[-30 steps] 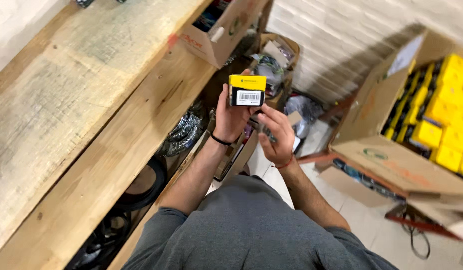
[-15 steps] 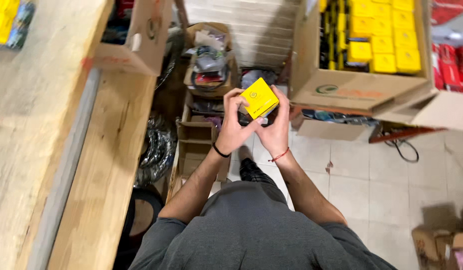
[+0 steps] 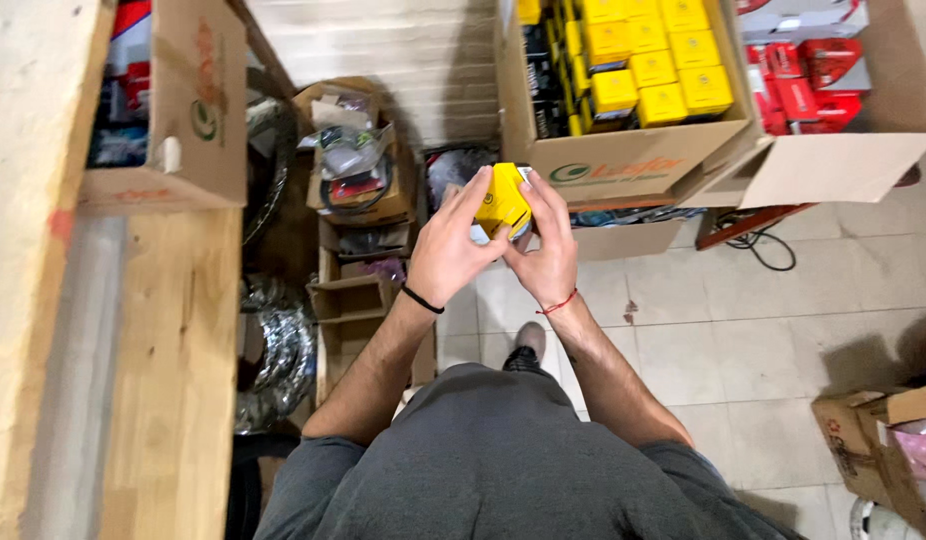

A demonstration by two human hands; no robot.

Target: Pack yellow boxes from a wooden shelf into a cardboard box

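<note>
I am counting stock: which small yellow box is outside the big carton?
The small yellow cardboard box held between the left hand and right hand.

The small yellow box point(image 3: 503, 200) looks like smooth, slightly glossy card. At far right, the big carton point(image 3: 633, 165) is matt brown corrugated cardboard. The worktop point(image 3: 173, 390) on the left is pale, unfinished wood with visible grain. The floor point(image 3: 743, 330) is smooth, dull tile.
</note>
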